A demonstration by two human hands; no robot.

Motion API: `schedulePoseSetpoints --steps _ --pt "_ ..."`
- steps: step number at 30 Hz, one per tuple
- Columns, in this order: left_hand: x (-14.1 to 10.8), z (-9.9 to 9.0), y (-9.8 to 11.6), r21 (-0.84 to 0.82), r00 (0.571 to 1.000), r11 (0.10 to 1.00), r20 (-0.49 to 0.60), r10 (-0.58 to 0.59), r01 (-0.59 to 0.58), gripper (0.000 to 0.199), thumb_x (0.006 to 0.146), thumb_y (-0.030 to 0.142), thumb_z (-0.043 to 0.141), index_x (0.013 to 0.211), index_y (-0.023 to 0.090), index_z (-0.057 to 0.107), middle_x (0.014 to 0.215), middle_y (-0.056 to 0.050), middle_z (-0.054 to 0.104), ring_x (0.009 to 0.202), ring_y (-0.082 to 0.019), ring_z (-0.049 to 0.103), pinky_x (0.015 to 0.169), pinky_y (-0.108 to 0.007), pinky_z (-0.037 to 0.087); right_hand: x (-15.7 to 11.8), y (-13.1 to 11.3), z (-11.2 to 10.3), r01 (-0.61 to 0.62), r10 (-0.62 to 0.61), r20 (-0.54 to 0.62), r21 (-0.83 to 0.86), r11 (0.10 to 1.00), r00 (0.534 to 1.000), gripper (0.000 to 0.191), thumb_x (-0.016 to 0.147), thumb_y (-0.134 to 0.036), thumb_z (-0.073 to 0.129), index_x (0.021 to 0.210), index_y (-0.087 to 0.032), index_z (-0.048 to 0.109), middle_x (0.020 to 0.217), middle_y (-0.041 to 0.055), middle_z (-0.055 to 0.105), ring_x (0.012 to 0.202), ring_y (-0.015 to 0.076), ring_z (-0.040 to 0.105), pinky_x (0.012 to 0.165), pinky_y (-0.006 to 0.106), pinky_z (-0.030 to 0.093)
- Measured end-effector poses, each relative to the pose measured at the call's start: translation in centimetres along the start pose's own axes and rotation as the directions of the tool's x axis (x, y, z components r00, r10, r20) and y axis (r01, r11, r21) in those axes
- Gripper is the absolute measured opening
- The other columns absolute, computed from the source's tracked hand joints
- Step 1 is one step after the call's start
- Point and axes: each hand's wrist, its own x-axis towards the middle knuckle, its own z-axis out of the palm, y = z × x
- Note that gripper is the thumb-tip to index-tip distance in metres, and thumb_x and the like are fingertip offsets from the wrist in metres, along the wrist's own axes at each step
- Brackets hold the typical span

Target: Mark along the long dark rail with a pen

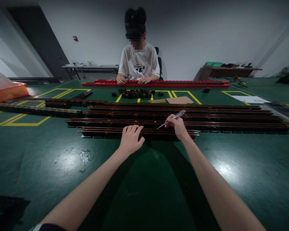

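Several long dark strips (221,119) with thin copper-coloured edges lie side by side across the green table (144,192). My left hand (131,139) rests on the nearest strip, fingers spread and slightly bent, holding nothing. To its right, my right hand (177,125) grips a slim pen-like tool (183,113). The tool's thin metal tip points down and left, just over the nearer strips, between my two hands. Whether the tip touches a strip cannot be told.
Across the table a person (139,61) has both hands at a long red rail (190,84). Small black parts (136,93) and brown cardboard (180,100) lie beyond the strips. An orange bin (8,92) stands far left, white paper (250,99) right.
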Motion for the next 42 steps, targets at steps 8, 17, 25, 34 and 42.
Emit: schedulePoseSetpoints --steps 8,17,25,34,42 --pt "0.0 0.2 0.1 0.042 1.000 0.999 -0.007 0.002 -0.002 0.042 0.090 0.039 0.047 0.123 0.016 0.058 0.117 -0.012 0.063 0.109 -0.028 0.054 0.098 -0.046 0.037 0.1 -0.2 -0.5 -0.007 0.007 -0.026 0.005 1.000 1.000 0.012 0.060 -0.027 0.060 0.052 -0.018 0.058 0.046 -0.0012 0.057 0.042 0.0126 0.055 0.046 0.024 0.049" --pt "0.0 0.4 0.0 0.059 1.000 0.998 -0.021 0.006 -0.004 0.041 0.090 0.039 0.049 0.122 0.016 0.058 0.116 -0.012 0.063 0.109 -0.028 0.054 0.098 -0.045 0.037 -0.1 -0.3 -0.6 0.043 -0.049 -0.079 -0.079 0.996 0.996 0.013 0.061 -0.026 0.056 0.051 -0.018 0.056 0.045 -0.0016 0.054 0.041 0.0117 0.053 0.044 0.023 0.046" --pt "0.0 0.1 0.2 0.062 1.000 0.998 -0.004 0.016 -0.015 0.041 0.093 0.039 0.046 0.123 0.014 0.057 0.118 -0.013 0.062 0.110 -0.029 0.054 0.098 -0.047 0.038 0.0 -0.1 -1.4 0.067 -0.082 -0.155 -0.101 0.993 0.984 0.018 0.067 -0.024 0.054 0.050 -0.019 0.054 0.043 -0.0019 0.051 0.038 0.0110 0.050 0.042 0.023 0.043" --pt "0.0 0.4 -0.1 0.054 1.000 0.998 -0.008 0.009 -0.009 0.041 0.091 0.040 0.048 0.122 0.015 0.058 0.117 -0.012 0.063 0.109 -0.028 0.054 0.097 -0.046 0.038 0.4 -0.2 -2.7 0.088 -0.108 -0.209 -0.106 0.991 0.972 0.015 0.060 -0.024 0.053 0.046 -0.019 0.053 0.041 -0.0029 0.049 0.035 0.0090 0.046 0.038 0.021 0.037" --pt "0.0 0.4 -0.1 0.054 0.999 0.999 -0.043 0.009 -0.007 0.037 0.090 0.039 0.048 0.119 0.019 0.060 0.115 -0.011 0.064 0.107 -0.028 0.054 0.096 -0.045 0.037 0.5 -0.2 -3.0 0.104 -0.125 -0.226 -0.104 0.989 0.966 0.015 0.058 -0.025 0.053 0.044 -0.019 0.052 0.041 -0.0023 0.049 0.036 0.0095 0.045 0.036 0.021 0.036"
